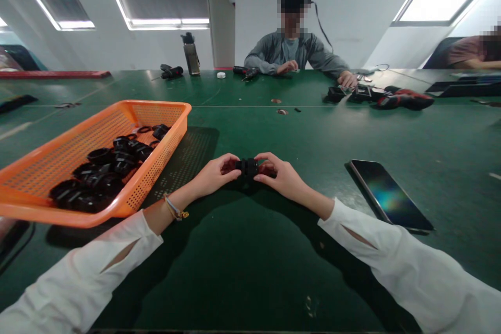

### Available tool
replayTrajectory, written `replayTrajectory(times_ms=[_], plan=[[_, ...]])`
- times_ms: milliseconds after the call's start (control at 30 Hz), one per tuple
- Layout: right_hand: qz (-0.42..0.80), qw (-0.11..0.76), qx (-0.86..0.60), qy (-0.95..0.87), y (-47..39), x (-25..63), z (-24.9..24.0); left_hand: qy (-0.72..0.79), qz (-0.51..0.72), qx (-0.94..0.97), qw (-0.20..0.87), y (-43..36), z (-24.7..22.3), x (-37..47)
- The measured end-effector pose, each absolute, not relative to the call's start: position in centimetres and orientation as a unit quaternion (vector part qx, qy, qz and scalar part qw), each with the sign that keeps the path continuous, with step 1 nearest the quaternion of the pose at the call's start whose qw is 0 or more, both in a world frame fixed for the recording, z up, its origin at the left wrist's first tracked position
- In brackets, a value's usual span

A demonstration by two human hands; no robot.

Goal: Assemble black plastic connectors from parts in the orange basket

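Note:
A small black cylindrical fitting with ridges (247, 167) lies sideways between my two hands, just over the green table. The fingertips and thumb of my left hand (216, 175) pinch its left end. My right hand (282, 176) grips the right end the same way, thumb below and forefinger on top. To the left stands an orange perforated basket (158, 175), where several black round plastic parts (124, 162) and a few thin black rings (144, 129) lie in a loose heap.
A dark-screened phone (387, 193) lies right of my right hand. Across the green table (250, 271), a person in a grey jacket (266, 52) sits near power drills (246, 71) and red-black gloves or tools (405, 99). A bottle (190, 55) stands at the back.

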State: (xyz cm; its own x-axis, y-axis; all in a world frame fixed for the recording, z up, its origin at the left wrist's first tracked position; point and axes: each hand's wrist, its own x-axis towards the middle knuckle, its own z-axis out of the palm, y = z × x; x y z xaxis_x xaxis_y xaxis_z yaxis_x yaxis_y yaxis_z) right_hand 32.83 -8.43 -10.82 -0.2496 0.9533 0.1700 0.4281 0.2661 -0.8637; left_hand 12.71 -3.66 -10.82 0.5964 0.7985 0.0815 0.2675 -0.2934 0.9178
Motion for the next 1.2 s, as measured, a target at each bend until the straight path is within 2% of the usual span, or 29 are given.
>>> replayTrajectory(times_ms=[1200], plan=[[0.341, 0.359, -0.512, -0.702, -8.14, 32.94, -11.05, 0.346, 0.276, 0.767, 0.465, -3.64, -10.85, 12.59]])
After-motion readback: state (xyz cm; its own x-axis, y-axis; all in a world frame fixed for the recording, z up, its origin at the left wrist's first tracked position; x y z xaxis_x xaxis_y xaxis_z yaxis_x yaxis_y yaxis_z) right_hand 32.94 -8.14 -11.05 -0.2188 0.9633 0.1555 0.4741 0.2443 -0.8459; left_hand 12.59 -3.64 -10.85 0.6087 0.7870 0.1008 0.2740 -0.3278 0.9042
